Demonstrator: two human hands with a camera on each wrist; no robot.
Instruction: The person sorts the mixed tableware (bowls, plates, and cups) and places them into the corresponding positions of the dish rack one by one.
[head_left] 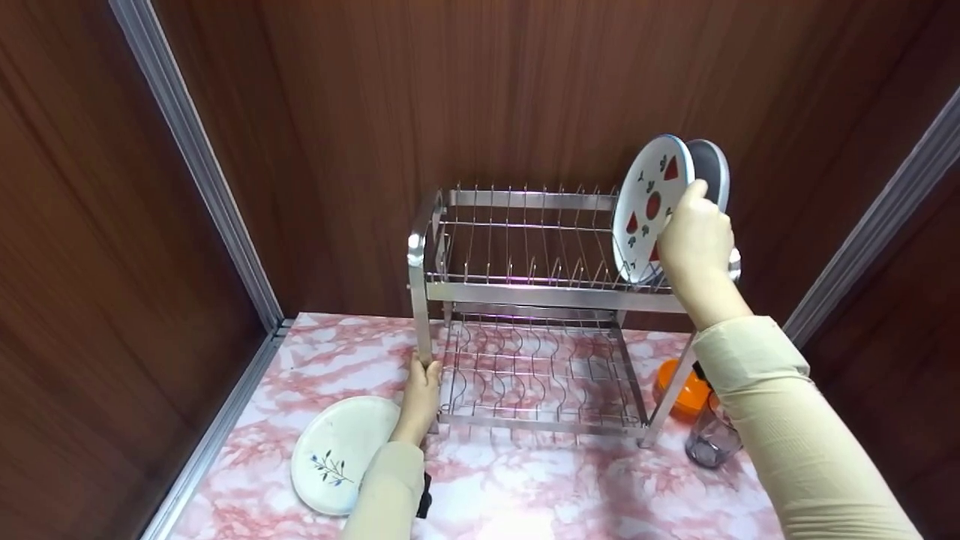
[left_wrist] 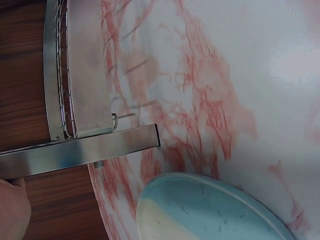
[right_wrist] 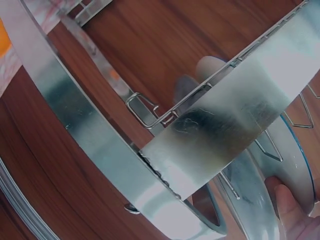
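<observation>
My right hand [head_left: 697,236] pinches the edge of a white plate [head_left: 651,202] with red fruit motifs and a blue rim. That plate stands upright between the wires at the right end of the upper tier of a metal dish rack [head_left: 555,294]. Just right of it, a grey plate [head_left: 712,169] also stands upright, partly hidden. In the right wrist view, my thumb [right_wrist: 287,205] lies between the two plates. My left hand [head_left: 420,397] grips the rack's left front leg [head_left: 420,322] low down, and the leg's foot [left_wrist: 150,137] rests near the table.
Left of the rack, a pale plate [head_left: 345,435] with a blue flower sprig lies flat on the pink marbled table [head_left: 525,480]. To the right are an orange bowl [head_left: 686,401] and a clear glass [head_left: 709,442], partly behind my right sleeve. Brown panels [head_left: 337,150] surround the table.
</observation>
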